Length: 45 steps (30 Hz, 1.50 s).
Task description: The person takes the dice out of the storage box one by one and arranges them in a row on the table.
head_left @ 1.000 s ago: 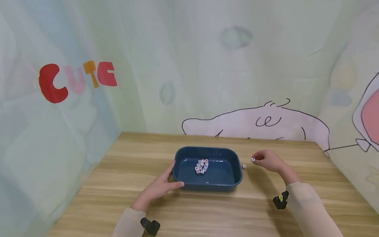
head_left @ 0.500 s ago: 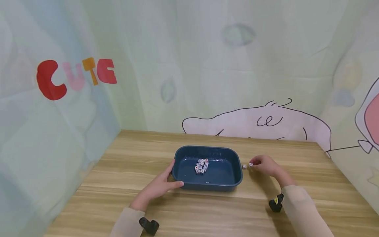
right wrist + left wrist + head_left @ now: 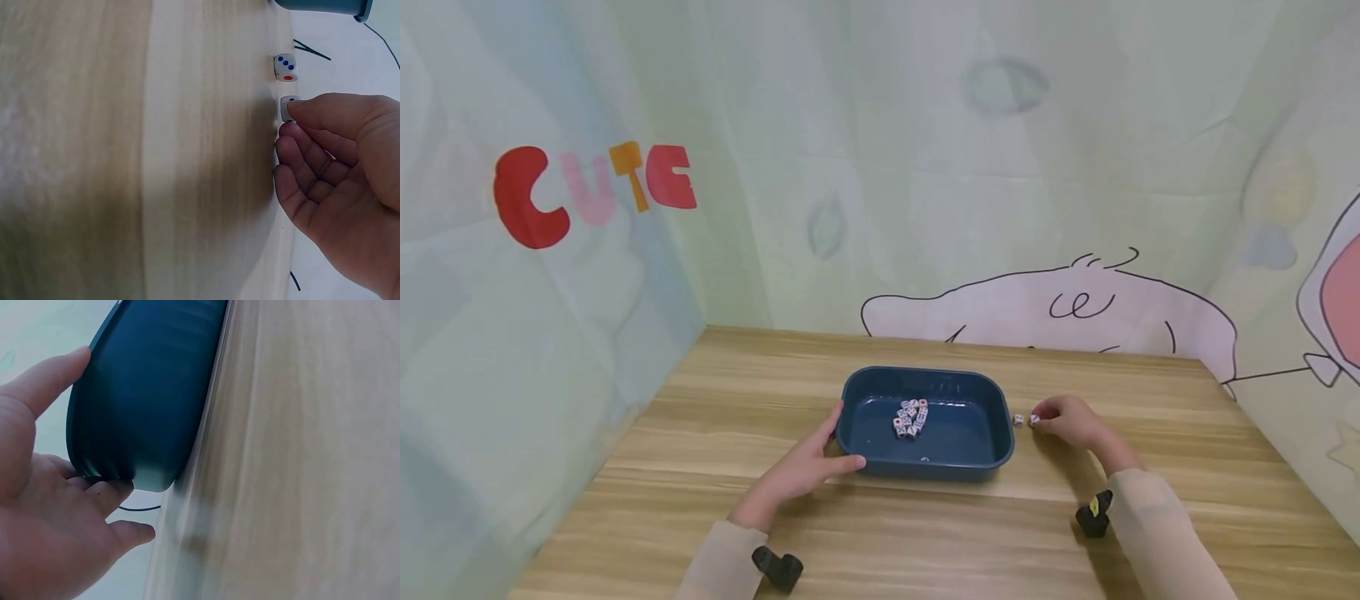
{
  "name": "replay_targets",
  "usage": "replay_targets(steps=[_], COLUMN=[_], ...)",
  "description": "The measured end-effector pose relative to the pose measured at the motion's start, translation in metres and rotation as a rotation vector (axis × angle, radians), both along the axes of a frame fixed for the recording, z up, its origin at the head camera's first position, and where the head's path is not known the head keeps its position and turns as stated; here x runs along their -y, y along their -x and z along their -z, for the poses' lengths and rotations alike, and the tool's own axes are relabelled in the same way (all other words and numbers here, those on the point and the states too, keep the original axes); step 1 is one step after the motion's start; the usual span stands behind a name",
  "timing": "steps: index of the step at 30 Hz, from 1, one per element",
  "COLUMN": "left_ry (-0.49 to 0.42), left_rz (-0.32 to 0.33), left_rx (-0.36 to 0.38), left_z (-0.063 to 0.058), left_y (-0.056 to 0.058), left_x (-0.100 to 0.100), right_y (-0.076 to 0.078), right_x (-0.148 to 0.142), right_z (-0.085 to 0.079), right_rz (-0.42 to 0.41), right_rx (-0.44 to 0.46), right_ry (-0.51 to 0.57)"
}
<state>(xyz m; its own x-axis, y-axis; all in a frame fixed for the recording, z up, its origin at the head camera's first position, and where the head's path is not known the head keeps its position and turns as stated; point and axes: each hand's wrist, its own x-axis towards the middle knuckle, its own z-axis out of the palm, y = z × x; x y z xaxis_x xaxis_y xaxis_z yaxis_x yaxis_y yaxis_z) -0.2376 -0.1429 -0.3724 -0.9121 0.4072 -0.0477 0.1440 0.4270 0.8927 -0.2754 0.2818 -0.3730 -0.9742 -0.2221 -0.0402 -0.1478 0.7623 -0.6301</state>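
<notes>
A loose die (image 3: 1018, 420) is lying between the blue tray (image 3: 966, 429), gripped by the left hand (image 3: 803, 468), and the right hand (image 3: 1072, 420), pinching another die (image 3: 1034, 420).

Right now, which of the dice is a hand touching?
The die farthest right in the head view, pinched by the right hand. Another die stands untouched beside the blue tray; the other dice lie inside it.

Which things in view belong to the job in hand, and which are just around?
Likely in the job:
blue tray, held at its left end by the left hand
pinched die in the right hand
loose die right of the tray
dice cluster inside the tray

Apparently just around:
printed backdrop reading "CUTE"
left wrist device
right wrist device
</notes>
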Motion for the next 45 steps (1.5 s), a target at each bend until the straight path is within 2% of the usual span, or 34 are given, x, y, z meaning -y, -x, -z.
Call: replay_targets(steps=[11, 16, 20, 27, 32, 37, 45], left_ry=[-0.014, -0.020, -0.015, -0.012, -0.014, -0.020, -0.024], left_rz=[-0.012, -0.016, -0.028, -0.028, -0.034, -0.022, -0.033], left_rx=[0.004, 0.005, 0.007, 0.002, 0.009, 0.004, 0.018], left_z=[0.002, 0.003, 0.004, 0.004, 0.004, 0.006, 0.005], left_y=[-0.001, -0.001, -0.001, -0.001, -0.001, -0.001, -0.001], left_x=[0.002, 0.000, 0.000, -0.001, 0.000, -0.001, 0.000], right_y=[0.000, -0.001, 0.000, 0.009, 0.014, 0.017, 0.017], right_x=[0.005, 0.003, 0.005, 0.034, 0.070, 0.100, 0.135], right_z=[0.001, 0.000, -0.010, -0.037, -0.042, -0.040, -0.029], right_rz=[0.003, 0.016, 0.036, 0.079, 0.020, -0.039, -0.156], right_rx=[0.001, -0.004, -0.030, -0.124, -0.115, -0.081, -0.088], right_ry=[-0.014, -0.056, -0.080, -0.011, 0.053, 0.092, 0.062])
